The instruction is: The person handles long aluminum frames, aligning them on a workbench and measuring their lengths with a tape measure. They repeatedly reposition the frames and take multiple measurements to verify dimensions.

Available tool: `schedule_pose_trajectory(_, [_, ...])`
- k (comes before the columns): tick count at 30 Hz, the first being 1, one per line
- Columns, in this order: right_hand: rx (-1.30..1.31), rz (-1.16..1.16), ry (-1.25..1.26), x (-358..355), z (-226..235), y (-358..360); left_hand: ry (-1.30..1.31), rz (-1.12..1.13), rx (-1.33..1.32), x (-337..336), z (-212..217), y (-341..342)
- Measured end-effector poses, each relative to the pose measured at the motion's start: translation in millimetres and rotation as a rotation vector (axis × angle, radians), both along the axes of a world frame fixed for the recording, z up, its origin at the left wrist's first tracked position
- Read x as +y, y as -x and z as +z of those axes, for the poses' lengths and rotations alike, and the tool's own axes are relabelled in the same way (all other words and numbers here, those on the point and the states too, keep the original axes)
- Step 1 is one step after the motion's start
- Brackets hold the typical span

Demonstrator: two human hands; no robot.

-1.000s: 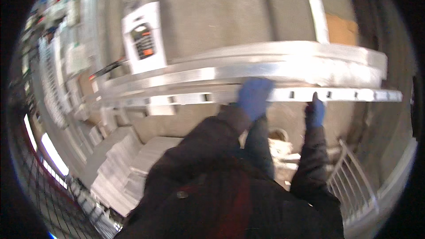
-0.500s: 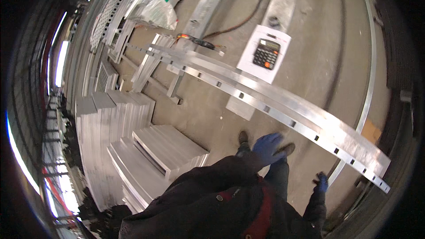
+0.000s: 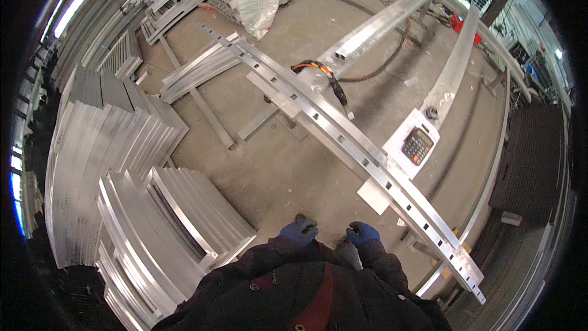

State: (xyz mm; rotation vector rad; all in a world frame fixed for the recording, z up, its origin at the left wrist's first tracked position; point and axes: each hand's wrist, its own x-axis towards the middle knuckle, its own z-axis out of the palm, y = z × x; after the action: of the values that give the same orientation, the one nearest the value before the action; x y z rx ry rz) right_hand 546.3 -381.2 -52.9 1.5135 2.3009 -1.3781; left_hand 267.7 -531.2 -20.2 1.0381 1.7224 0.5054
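My left hand (image 3: 299, 231) and my right hand (image 3: 362, 233) wear blue gloves and sit close together near my chest, above the dark jacket. Both look curled with nothing in them. A long slotted aluminium rail (image 3: 343, 147) runs diagonally in front of me from the upper left to the lower right, resting on supports. My right hand is nearest its lower stretch but apart from it. A calculator on a white sheet (image 3: 416, 145) lies just beyond the rail.
Stacks of curved aluminium profiles (image 3: 153, 208) fill the left and lower left. More long beams (image 3: 453, 67) cross the concrete floor at the upper right, with a black-and-orange cable (image 3: 324, 76). A plastic-wrapped bundle (image 3: 260, 0) sits at the top.
My hands have come off the slotted rail and drawn back to my chest. The view has swung, so the rail now runs diagonally away from me.
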Motion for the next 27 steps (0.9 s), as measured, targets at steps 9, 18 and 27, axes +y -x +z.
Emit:
schedule_pose_trajectory(9, [-0.011, -0.048, -0.175, 108, 8, 189, -0.167, 0.341, -0.013, 27, 26, 179])
schedule_pose_trajectory(18, [0.100, 0.123, -0.419, 254, -5, 438, 0.113, 0.633, -0.054, 97, -6, 361])
schedule_pose_trajectory(27, [-0.137, 0.292, -0.440, 371, -52, 697, -0.099, 0.616, -0.086, 205, -37, 519])
